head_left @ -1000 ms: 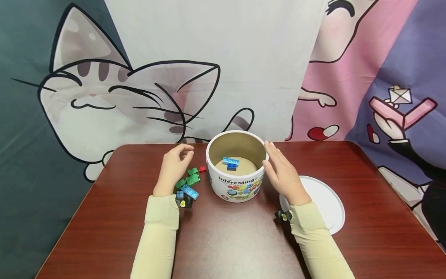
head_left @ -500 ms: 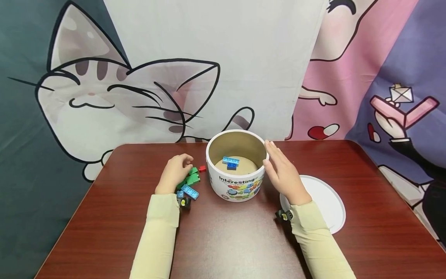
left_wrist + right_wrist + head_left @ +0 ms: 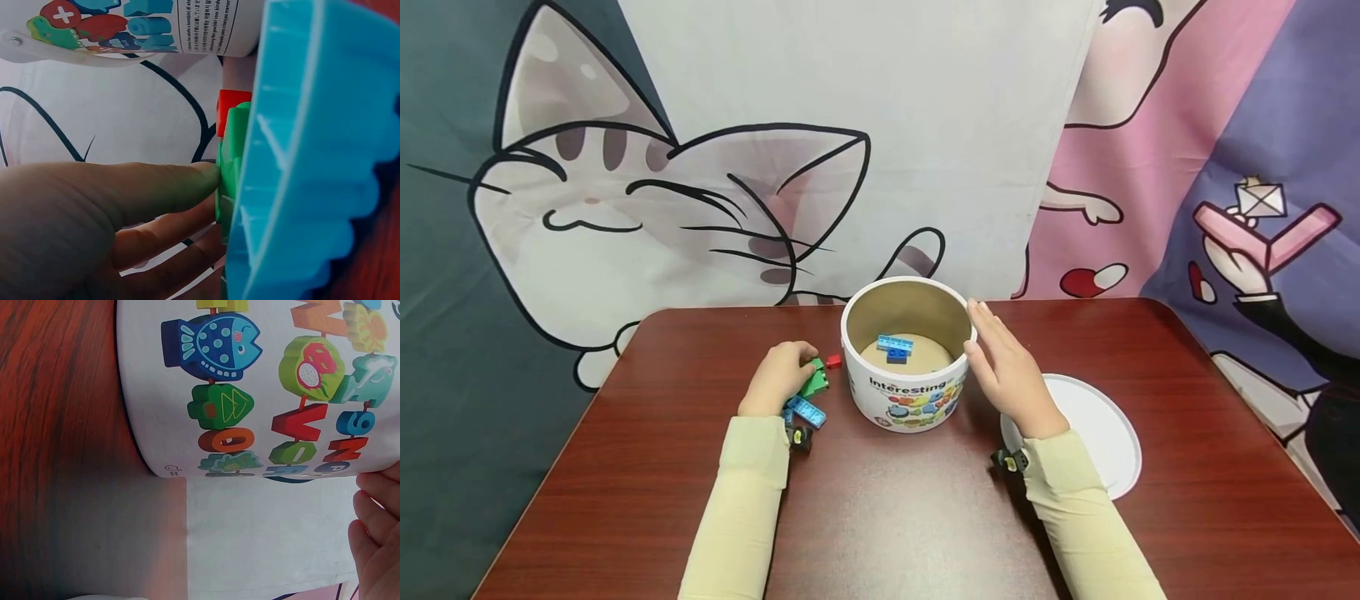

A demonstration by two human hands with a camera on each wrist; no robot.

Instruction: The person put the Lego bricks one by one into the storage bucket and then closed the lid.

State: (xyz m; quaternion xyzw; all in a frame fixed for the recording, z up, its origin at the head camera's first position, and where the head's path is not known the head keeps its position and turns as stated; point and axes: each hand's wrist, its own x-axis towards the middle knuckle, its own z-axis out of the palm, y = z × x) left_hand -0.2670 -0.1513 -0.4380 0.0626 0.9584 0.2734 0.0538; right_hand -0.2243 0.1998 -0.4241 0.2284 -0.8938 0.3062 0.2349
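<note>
My left hand (image 3: 777, 379) reaches down to a small pile of toy bricks left of the bucket. Its thumb and fingers pinch a green brick (image 3: 232, 140), the fingers passing partly behind it. Close by in the head view lie another green brick (image 3: 815, 382), a light blue brick (image 3: 807, 412) and a small red brick (image 3: 833, 362). My right hand (image 3: 1009, 375), fingers straight, rests against the right side of the white printed bucket (image 3: 906, 410). Inside that bucket are a light blue brick (image 3: 895, 342) and a dark blue brick (image 3: 897, 357).
A round white lid (image 3: 1105, 425) lies on the brown table (image 3: 917, 517), partly under the right forearm. Cloth with cartoon drawings (image 3: 970, 150) hangs behind the table's far edge. In the left wrist view, a light blue brick (image 3: 306, 144) looms large.
My left hand has come down from above the bricks onto the green ones, its fingers closing on one. The right hand stays at the bucket's side.
</note>
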